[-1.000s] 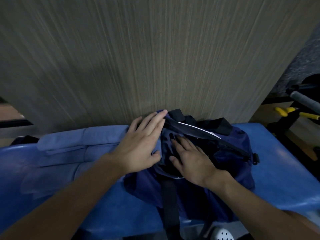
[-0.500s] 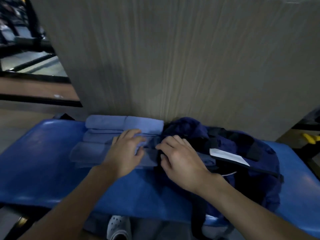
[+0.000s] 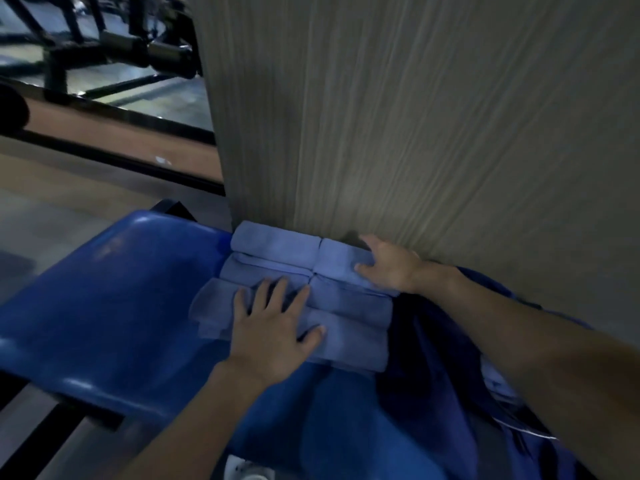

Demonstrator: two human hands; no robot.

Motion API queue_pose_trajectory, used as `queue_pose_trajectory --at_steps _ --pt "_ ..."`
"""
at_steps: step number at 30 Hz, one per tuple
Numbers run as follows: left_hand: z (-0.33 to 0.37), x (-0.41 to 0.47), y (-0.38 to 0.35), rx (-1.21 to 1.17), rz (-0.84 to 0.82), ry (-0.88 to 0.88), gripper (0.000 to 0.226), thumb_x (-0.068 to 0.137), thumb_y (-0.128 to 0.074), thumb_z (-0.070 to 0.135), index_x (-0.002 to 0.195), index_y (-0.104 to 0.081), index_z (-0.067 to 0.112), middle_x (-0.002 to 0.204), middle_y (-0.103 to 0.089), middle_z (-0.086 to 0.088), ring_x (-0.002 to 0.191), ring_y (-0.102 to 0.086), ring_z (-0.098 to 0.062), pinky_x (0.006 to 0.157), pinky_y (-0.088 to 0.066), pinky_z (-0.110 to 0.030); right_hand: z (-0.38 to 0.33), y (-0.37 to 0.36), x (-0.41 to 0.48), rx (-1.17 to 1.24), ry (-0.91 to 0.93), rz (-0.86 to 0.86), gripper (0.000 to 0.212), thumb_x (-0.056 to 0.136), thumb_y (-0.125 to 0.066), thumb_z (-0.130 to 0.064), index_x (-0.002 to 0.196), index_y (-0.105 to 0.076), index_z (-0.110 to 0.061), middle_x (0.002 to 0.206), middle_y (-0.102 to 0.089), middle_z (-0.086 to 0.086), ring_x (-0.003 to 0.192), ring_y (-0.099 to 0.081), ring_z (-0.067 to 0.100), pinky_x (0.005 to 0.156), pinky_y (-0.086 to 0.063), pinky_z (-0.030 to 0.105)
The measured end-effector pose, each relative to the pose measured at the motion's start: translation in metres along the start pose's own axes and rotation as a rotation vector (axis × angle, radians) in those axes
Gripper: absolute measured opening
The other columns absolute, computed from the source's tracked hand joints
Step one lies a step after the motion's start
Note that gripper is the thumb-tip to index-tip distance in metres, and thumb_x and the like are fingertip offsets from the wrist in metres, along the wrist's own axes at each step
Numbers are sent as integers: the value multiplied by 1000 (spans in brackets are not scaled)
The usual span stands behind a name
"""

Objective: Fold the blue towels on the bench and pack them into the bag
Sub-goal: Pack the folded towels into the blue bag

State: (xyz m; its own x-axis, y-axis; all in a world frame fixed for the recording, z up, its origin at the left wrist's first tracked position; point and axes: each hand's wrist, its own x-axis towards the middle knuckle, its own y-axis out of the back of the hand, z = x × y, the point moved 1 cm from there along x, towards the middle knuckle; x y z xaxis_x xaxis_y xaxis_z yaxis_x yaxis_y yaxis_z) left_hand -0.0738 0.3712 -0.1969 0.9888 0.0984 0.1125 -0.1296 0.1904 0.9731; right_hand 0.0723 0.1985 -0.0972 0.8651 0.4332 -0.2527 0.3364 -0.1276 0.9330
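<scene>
Several folded light-blue towels (image 3: 349,306) lie side by side in a stepped pile on the blue bench (image 3: 114,299), pushed against the wooden panel. My left hand (image 3: 273,323) lies flat with spread fingers on the near-left towels. My right hand (image 3: 388,266) grips the far-right towel at its right end, thumb on top and fingers behind it. The dark navy bag (image 3: 443,368) sits to the right of the pile, under my right forearm; its opening is mostly hidden.
A tall wood-grain panel (image 3: 415,116) stands directly behind the bench. Dark metal gym equipment (image 3: 114,50) shows at the top left beyond a floor strip. A white shoe (image 3: 246,471) peeks out below the bench's front edge.
The view has swung left from the bag to the towel pile. My left hand has spread flat on the towels, and my right hand has left the bag and reached back to the far towel.
</scene>
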Motion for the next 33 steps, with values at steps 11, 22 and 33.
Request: queue_pose_trajectory --at_steps 11,22,33 --pt "-2 -2 3 -25 18 9 76 83 -21 72 145 -41 35 154 -35 1 141 -30 -26 113 -17 -60 -2 8 4 132 -15 -75 41 73 -79 -34 102 -54 -18 97 -62 -1 83 -58 8 67 -49 23" --pt "92 15 107 -1265 -21 136 56 87 -66 50 126 -59 12 116 -67 2 113 -61 -14 101 -48 -30 8 45 -119 1054 0 355 48 72 -84 -25 110 -56 -17 103 -70 -1 88 -70 10 69 -54 25" --pt "240 -13 117 -1557 -388 23 26 95 -61 21 116 -63 6 110 -74 -9 105 -70 -25 94 -54 -44 104 38 -252 1190 -47 356 56 71 -83 -33 116 -53 -18 109 -71 0 99 -70 16 87 -57 40"
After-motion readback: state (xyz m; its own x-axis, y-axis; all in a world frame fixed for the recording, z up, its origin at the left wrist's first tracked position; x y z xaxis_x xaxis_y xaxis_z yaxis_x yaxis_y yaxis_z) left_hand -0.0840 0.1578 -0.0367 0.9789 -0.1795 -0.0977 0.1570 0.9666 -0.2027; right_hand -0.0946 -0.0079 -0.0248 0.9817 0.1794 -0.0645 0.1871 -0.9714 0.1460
